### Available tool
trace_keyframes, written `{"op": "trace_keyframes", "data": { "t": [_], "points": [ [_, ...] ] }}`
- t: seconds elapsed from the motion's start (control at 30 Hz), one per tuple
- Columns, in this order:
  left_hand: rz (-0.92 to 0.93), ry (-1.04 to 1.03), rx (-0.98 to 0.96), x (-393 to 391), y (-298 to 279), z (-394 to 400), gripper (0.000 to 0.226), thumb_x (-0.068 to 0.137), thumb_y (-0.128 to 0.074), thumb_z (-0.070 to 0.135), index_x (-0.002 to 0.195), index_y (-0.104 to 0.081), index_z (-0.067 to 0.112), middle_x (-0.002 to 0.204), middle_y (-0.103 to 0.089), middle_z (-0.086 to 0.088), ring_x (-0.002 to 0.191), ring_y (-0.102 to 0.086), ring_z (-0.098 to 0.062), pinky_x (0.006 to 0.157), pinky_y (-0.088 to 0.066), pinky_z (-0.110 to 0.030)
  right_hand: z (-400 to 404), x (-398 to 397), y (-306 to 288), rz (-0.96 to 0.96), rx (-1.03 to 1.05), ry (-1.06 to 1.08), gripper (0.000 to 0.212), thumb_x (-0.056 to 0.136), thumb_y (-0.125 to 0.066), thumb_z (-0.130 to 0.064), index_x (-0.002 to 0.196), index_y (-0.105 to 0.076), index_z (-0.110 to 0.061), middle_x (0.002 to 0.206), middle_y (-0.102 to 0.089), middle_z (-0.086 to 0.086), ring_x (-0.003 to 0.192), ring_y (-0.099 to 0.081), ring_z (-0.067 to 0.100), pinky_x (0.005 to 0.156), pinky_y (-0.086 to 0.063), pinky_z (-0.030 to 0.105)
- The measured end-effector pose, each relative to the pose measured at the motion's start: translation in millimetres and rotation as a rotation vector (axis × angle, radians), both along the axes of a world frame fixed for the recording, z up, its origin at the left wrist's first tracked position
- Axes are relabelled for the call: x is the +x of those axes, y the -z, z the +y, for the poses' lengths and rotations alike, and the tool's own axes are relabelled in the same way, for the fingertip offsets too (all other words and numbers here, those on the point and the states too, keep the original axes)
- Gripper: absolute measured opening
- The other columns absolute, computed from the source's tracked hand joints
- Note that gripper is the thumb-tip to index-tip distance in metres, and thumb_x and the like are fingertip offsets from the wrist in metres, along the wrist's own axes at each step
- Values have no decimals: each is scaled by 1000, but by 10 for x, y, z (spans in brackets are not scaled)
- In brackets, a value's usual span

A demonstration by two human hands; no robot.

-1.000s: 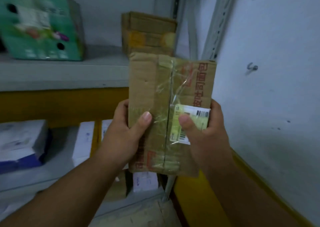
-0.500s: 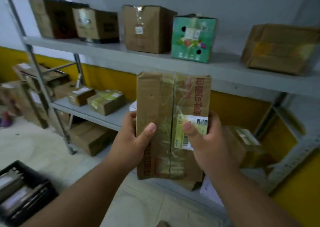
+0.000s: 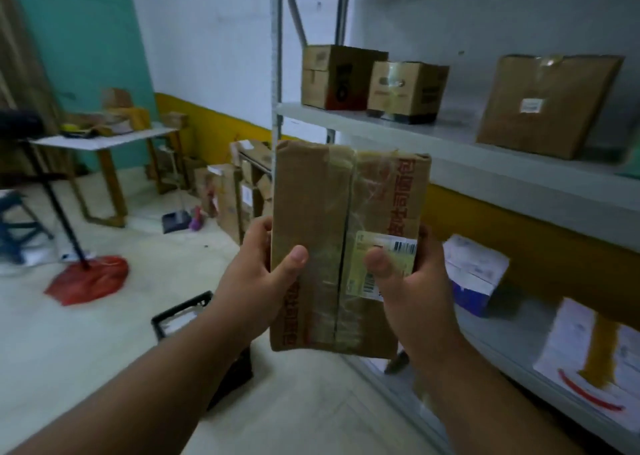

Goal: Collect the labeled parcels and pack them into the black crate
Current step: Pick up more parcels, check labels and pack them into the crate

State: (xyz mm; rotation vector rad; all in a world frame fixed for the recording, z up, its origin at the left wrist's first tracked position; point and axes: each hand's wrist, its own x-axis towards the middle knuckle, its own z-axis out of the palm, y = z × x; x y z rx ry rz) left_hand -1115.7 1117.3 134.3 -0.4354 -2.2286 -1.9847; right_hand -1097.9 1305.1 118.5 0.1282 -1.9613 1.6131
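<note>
Parcel (image 3: 346,246) stands upright between both hands, long axis running twelve to six; left hand (image 3: 263,278) and right hand (image 3: 412,281) each curl fingers round an edge. Black crate (image 3: 183,319) waits on the floor at seven o'clock, nearer the left arm.

Leaning against floor: red mop (image 3: 86,279). Standing at left wall: worktop (image 3: 104,140) carrying clutter. Resting nearby: dark dustpan (image 3: 176,221). Backing all: teal wall panel (image 3: 83,31).

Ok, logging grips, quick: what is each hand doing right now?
Left hand: holding the cardboard parcel, thumb on its front.
Right hand: holding the same parcel, thumb on its label.
</note>
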Motion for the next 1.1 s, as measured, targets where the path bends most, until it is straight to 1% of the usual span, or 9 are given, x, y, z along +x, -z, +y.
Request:
{"op": "trace_keyframes", "data": {
  "t": [0.1, 0.17, 0.27, 0.43, 0.53, 0.63, 0.83, 0.97, 1.1],
  "points": [
    [12, -81, -49, -230, -21, -601, 34, 91, -59, 35, 105, -39, 59, 106, -61, 21, 95, -62, 2, 78, -54, -30, -564, -396, 16, 25, -18, -53, 94, 56, -64, -86, 130, -50, -29, 106, -69, -24, 94, -70, -3, 71, -58, 19],
    [-15, -110, -57, -368, 3, -956, 37, 90, -60, 35, 110, -40, 58, 107, -63, 22, 99, -64, -1, 80, -55, -31, -901, -613, 21, 29, -36, -115, 82, 60, -67, -80, 127, -51, -35, 107, -69, -27, 95, -69, -3, 73, -57, 17],
    [-28, -163, -58, -593, 69, -1389, 42, 91, -60, 31, 125, -43, 47, 108, -64, 26, 100, -64, 5, 81, -55, -28, -1305, -956, 55, 13, -62, -206, 72, 64, -72, -73, 123, -50, -39, 108, -70, -22, 99, -70, 4, 77, -60, 26],
    [-83, -216, -76, -1069, 253, -1865, 47, 92, -60, 39, 134, -40, 39, 122, -62, 10, 111, -63, -12, 90, -56, -47, -1830, -1581, 289, -35, -71, -267, 73, 65, -70, -77, 125, -49, -41, 113, -68, -21, 105, -69, 7, 84, -59, 38],
    [-113, -258, -72, -1409, 402, -2130, 45, 91, -58, 44, 133, -39, 41, 122, -61, 11, 113, -62, -15, 91, -55, -50, -2122, -2007, 464, -74, -72, -303, 82, 65, -69, -78, 129, -50, -30, 114, -69, -18, 105, -69, 8, 84, -60, 42],
    [-120, -305, -76, -1843, 547, -2399, 49, 88, -57, 48, 133, -40, 38, 121, -62, 11, 112, -63, -12, 90, -56, -47, -2405, -2521, 561, -116, -67, -361, 86, 64, -71, -76, 131, -50, -26, 115, -69, -11, 105, -70, 10, 83, -61, 43],
    [-243, -409, -6, -2898, 724, -2847, 37, 96, -53, 41, 131, -41, 44, 118, -63, 15, 107, -63, -9, 84, -57, -37, -2944, -3736, 736, -249, -4, -419, 72, 65, -67, -79, 124, -50, -41, 109, -69, -20, 103, -68, 5, 88, -59, 45],
    [-287, -516, -33, -3526, 756, -3153, 33, 98, -49, 45, 129, -41, 44, 113, -62, 19, 100, -62, -1, 72, -50, -25, -3360, -4424, 807, -324, 31, -441, 67, 74, -66, -63, 130, -48, -32, 112, -67, -15, 109, -65, 11, 96, -53, 48],
    [-374, -565, -13, -3930, 974, -3500, 30, 98, -46, 45, 128, -39, 45, 110, -62, 22, 94, -61, 3, 70, -48, -22, -3743, -4900, 1027, -407, 85, -480, 63, 77, -63, -64, 130, -48, -33, 107, -67, -17, 102, -67, 6, 92, -55, 42]
  ]
}}
